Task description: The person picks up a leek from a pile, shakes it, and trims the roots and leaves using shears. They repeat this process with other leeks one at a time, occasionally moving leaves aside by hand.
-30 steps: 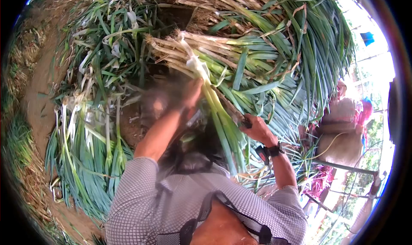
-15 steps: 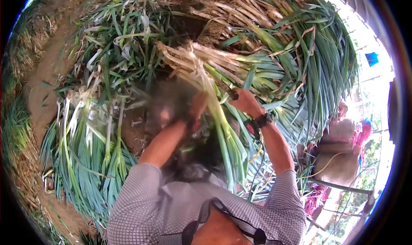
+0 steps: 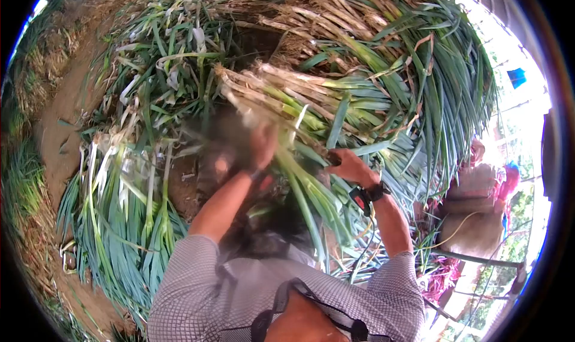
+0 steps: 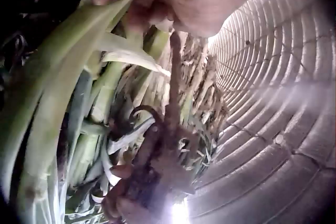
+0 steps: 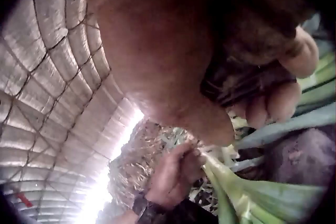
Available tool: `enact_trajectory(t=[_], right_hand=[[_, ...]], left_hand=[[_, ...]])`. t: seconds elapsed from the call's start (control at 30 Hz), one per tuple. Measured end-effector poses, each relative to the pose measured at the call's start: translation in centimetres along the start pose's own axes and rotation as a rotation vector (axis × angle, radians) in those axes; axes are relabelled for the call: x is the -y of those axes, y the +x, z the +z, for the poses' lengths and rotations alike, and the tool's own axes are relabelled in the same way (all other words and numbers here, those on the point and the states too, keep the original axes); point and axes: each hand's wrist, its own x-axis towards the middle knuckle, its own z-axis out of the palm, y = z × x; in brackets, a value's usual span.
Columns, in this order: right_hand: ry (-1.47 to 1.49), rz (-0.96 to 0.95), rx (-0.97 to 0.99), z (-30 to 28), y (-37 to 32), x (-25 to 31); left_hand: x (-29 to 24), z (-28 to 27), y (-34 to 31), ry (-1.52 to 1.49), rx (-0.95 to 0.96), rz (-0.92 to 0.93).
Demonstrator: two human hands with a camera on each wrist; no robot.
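My left hand (image 3: 263,145), blurred in the head view, grips green onions (image 3: 311,195) near their pale lower stems. Their green leaves hang down toward my lap. My right hand (image 3: 352,167) is just right of these stalks, fingers curled round a dark, rusty tool. In the left wrist view this tool looks like an air blow gun (image 4: 157,166), with a hook and a thin rod pointing up at the left hand. A loose pale strip of peel (image 4: 134,58) sticks out below the left fingers. In the right wrist view, the right palm hides much of the tool.
A large heap of green onions (image 3: 455,72) lies ahead and to the right, roots toward the middle. Pale-stemmed green onions (image 3: 120,222) lie on the ground at left, beyond which is bare soil (image 3: 57,120). Sacks (image 3: 473,222) stand at the right. A thin cable (image 3: 364,246) hangs by the right wrist.
The right hand rose along the held green onions, then came back down and right. The left hand shifted slightly left with the stalks, whose pale ends now blur lower and farther left.
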Motion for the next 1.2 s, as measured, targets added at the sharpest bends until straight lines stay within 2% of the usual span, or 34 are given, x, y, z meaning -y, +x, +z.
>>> enact_trajectory(t=[0.07, 0.1, 0.13, 0.17, 0.23, 0.37, 0.4, 0.43, 0.5, 0.57, 0.63, 0.67, 0.73, 0.77, 0.83, 0.87, 0.97, 1.03, 1.1, 1.13, 1.2], right_hand=[[0.121, 0.004, -0.041, 0.1, -0.7, 0.0], [0.084, 0.056, -0.032, 0.2, -0.7, -0.1], [0.048, 0.108, -0.021, 0.5, -0.9, -0.3], [0.013, 0.162, -0.008, 0.9, -1.3, -0.4], [0.005, 0.103, 0.002, 1.8, -2.1, 0.3], [0.023, 0.020, 0.064, 3.7, -3.8, -0.5], [0.046, -0.056, 0.039, 4.4, -4.2, -0.9], [0.034, -0.045, 0.046, 4.4, -4.6, -0.2], [0.006, -0.026, 0.050, 4.1, -5.3, 1.2], [-0.036, -0.062, 0.014, 4.9, -5.7, 0.2], [-0.063, -0.054, 0.029, 5.3, -6.3, -0.1], [-0.070, -0.032, 0.058, 5.2, -6.3, 0.3], [-0.088, 0.004, 0.099, 5.0, -6.7, 1.1], [-0.100, 0.018, 0.110, 5.0, -7.2, 1.5], [-0.109, 0.004, 0.146, 5.4, -7.8, 1.4], [-0.105, -0.023, 0.169, 5.7, -8.1, 0.8], [-0.016, -0.004, 0.221, 5.7, -9.3, 1.9], [0.079, 0.039, 0.231, 5.5, -10.3, 2.0], [0.210, 0.071, 0.181, 7.3, -11.4, -0.3], [0.218, 0.086, 0.183, 7.6, -11.4, -0.7], [0.257, 0.001, 0.142, 7.8, -12.3, -0.4]], left_hand=[[7.1, 1.2, 1.8, -0.006, -0.040, 0.047], [9.5, 1.8, 2.7, -0.009, -0.062, 0.075], [4.6, 1.0, 1.5, -0.244, -0.011, -0.103], [3.4, 0.6, 0.8, -0.278, -0.005, -0.133], [5.5, 0.6, 0.0, -0.254, -0.016, -0.049], [16.4, -0.7, 0.7, -0.042, -0.010, 0.259], [17.8, -1.0, 1.0, 0.014, -0.008, 0.340], [16.2, -1.5, 0.9, 0.040, -0.014, 0.383], [12.5, -1.4, 0.1, -0.141, -0.041, 0.269], [9.6, -1.3, -0.2, -0.266, -0.066, 0.141], [12.3, -1.2, 0.7, -0.258, -0.027, -0.036], [17.8, -1.4, 2.3, -0.204, 0.021, -0.139], [20.6, -2.0, 3.0, -0.111, 0.087, -0.148], [21.6, -2.2, 2.8, -0.074, 0.106, -0.056], [19.4, -2.4, 2.1, -0.137, 0.082, -0.177], [14.8, -2.0, 1.3, -0.238, 0.040, -0.390], [17.5, -3.0, 0.7, -0.042, 0.238, -0.057], [16.6, -2.9, 0.1, -0.286, 0.198, 0.022], [12.1, -3.2, -0.4, -0.330, 0.237, -0.503], [11.4, -3.0, -0.3, -0.388, 0.226, -0.564], [10.7, -3.1, -1.0, -0.332, 0.241, -0.454]])
